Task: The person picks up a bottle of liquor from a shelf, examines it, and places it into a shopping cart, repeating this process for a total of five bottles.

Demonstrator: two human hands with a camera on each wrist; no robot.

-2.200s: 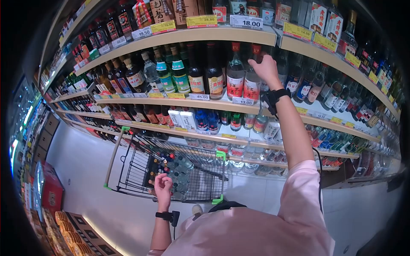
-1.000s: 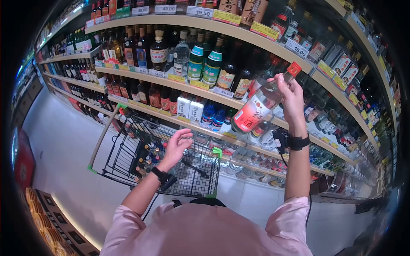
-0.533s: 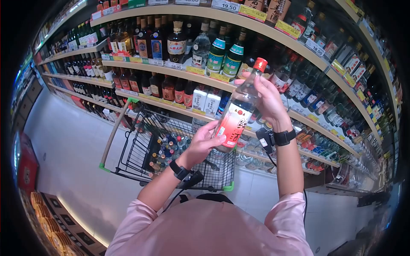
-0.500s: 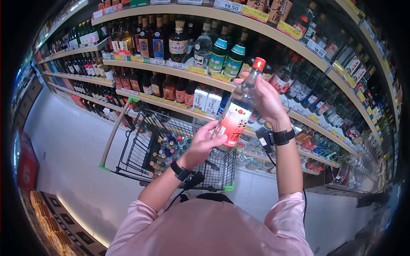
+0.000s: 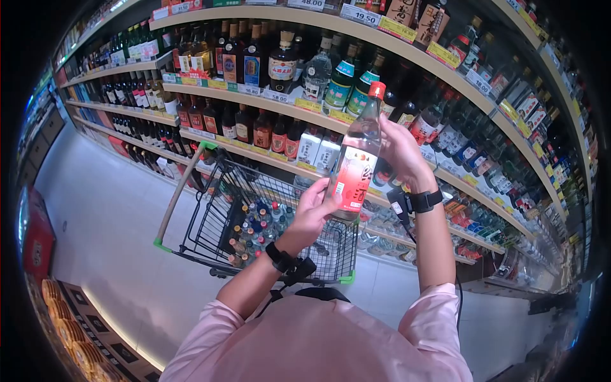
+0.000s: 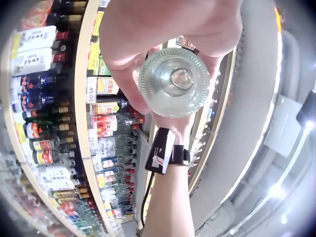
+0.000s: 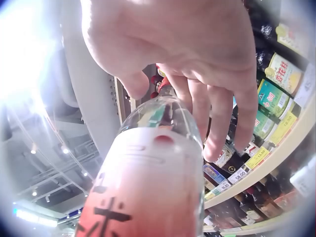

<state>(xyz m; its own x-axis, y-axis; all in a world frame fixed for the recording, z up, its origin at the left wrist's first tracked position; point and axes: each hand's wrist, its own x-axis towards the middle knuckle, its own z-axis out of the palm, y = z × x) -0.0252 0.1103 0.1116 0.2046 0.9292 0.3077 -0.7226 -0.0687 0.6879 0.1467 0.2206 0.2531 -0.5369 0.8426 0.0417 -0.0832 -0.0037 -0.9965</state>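
Note:
A clear glass liquor bottle point(image 5: 356, 172) with a red cap and a white-to-red label is held up, slightly tilted, in front of the shelves. My left hand point(image 5: 315, 210) grips its lower end, thumb across the front of the label. The round glass base point(image 6: 174, 83) faces the left wrist view, fingers wrapped on either side. My right hand point(image 5: 404, 149) is beside the neck and shoulder, its fingers mostly hidden behind the glass in the head view. From the right wrist, those fingers point(image 7: 219, 116) appear loosely extended and spread, with the thumb on the neck's other side.
A wire shopping cart point(image 5: 191, 232) with green corners stands below my hands, carrying several bottles point(image 5: 261, 223). Shelves point(image 5: 254, 102) of bottles and price tags curve across the front and right. A red box point(image 5: 39, 245) and packaged goods point(image 5: 70, 331) are at left.
The right hand took the red-capped bottle off the shelf and brought it toward the body. The left hand rose from over the cart and took hold of its lower end; the right hand's grip loosened.

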